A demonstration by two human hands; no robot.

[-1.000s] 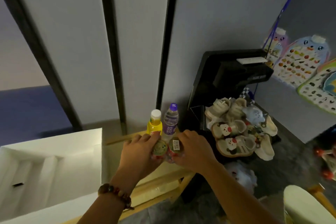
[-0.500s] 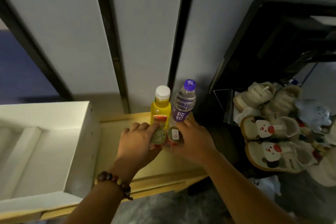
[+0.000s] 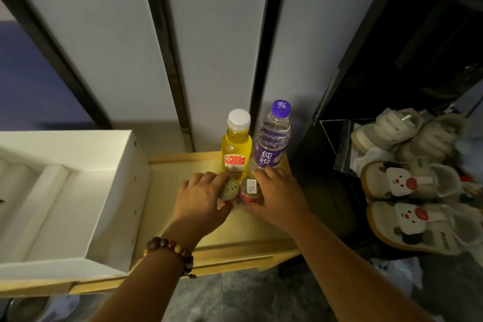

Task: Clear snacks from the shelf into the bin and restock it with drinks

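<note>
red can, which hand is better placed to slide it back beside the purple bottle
Right. The right hand already wraps the red can, directly in front of the purple bottle. The left hand is occupied with the other can.

The hands hide most of two small cans at frame centre: the left hand [image 3: 201,200] covers the side of the green-lidded can [image 3: 228,189], the right hand [image 3: 278,197] the side of the red can [image 3: 250,191], so only lids show. The lid print is too small to read. The white bin [image 3: 115,191] is cut off at the left edge. Slippers [image 3: 407,206] run past the right edge.
</note>
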